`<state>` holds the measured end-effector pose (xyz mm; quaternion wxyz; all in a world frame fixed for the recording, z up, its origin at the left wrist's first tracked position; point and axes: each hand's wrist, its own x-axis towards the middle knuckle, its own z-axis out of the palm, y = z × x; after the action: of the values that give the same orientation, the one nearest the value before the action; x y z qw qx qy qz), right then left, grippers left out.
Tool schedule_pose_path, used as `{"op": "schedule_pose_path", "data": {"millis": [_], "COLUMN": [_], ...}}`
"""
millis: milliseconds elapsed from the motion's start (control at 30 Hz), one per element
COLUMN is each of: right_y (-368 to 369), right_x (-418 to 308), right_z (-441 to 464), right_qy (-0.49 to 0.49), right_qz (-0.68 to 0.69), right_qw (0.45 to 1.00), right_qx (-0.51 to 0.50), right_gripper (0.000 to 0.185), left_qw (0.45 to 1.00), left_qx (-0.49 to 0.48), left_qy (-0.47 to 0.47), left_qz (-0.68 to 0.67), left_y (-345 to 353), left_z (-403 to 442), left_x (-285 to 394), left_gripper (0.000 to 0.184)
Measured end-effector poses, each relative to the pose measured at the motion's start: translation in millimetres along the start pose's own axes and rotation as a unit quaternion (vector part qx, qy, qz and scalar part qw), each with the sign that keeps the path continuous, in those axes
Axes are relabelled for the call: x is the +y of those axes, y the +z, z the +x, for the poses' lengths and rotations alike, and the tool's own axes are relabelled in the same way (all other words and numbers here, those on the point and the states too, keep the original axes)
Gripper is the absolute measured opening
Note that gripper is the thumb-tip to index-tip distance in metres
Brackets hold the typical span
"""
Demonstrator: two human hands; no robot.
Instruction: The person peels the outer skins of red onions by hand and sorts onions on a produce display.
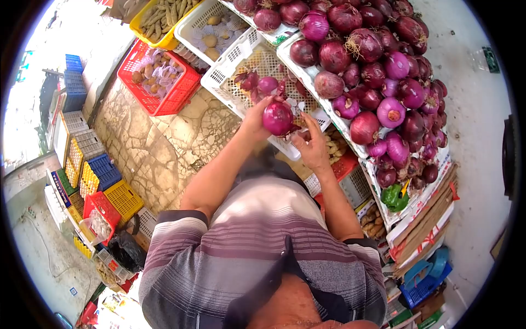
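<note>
1. A cracked stone floor (pixel 164 137) spreads to my left, with a red basket (pixel 183 93) of brown, netted produce on it; a heap of red onions (pixel 368 97) rises to my right inside a white-rimmed tray (pixel 306 78).

2. The red onion (pixel 278 118) is up in front of me, above the near part of a white crate (pixel 219 75). My left grip (pixel 255 119) is closed round its left side and carries it.

3. My right grip (pixel 314 149) is just beside it, finger and thumb apart. Whether the thumb tip touches the onion or some loose skin, I cannot tell.

4. A slip looks like the likeliest trouble: the onion is round, probably smooth, and seems to rest in one hand only. If my left fingers loosen, it could drop into the crate and bruise against the loose onion (pixel 267 84) there.

5. Nearer my body it might miss the crate's edge and reach the floor.

6. Papery skin flakes in the crate suggest the outer layer could slide off under pressure, taking my hold with it.

7. My right elbow should mind the heap: one knock might set its outer onions rolling.
</note>
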<state>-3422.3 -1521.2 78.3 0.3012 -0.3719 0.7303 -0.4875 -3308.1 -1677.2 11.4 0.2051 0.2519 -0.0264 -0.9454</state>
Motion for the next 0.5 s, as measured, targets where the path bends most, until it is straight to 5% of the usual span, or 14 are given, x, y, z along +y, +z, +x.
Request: {"op": "schedule_pose_path", "data": {"millis": [367,500], "right_y": [6,-7], "right_x": [16,17], "right_z": [-15,-23], "right_qy": [0.051,0.11], "right_qz": [-0.029,0.007], "right_qw": [0.997,0.993], "right_qx": [-0.055,-0.04], "right_gripper": [0.017,0.02], "left_qw": [0.999,0.993], "left_qx": [-0.016,0.028], "left_qy": [0.042,0.066], "left_qz": [0.013,0.095], "left_y": [6,10], "left_z": [-4,-7], "left_x": [5,15], "left_gripper": [0.019,0.021]}}
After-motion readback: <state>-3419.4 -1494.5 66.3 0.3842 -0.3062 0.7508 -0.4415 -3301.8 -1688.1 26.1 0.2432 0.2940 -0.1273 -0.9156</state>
